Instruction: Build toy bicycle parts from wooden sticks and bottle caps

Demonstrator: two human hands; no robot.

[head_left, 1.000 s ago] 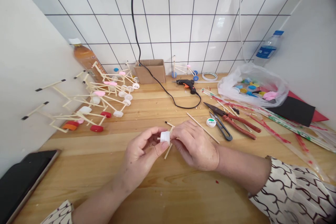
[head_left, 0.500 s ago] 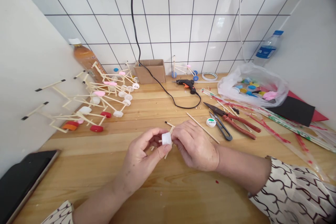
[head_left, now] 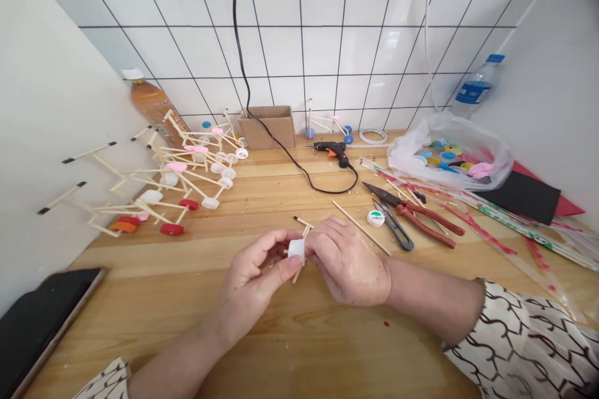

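Low over the wooden table, my left hand pinches a white bottle cap between thumb and fingers. A short stick end pokes out from the cap's left side. Close on the right, my right hand is closed on a small frame of thin wooden sticks, one stick of which has a black tip. My right fingers hide much of the frame, so how it joins the cap cannot be made out. Another white cap with a green mark lies beyond my right hand, beside a loose wooden stick.
Stick models with cap wheels crowd the left. Behind are a cardboard box and a glue gun with its cord. Pliers, snips and a plastic bag of caps lie right. A phone rests front left.
The white cap has turned slightly between my left fingers, and my left thumb has shifted a little up and left. My right hand is almost still.
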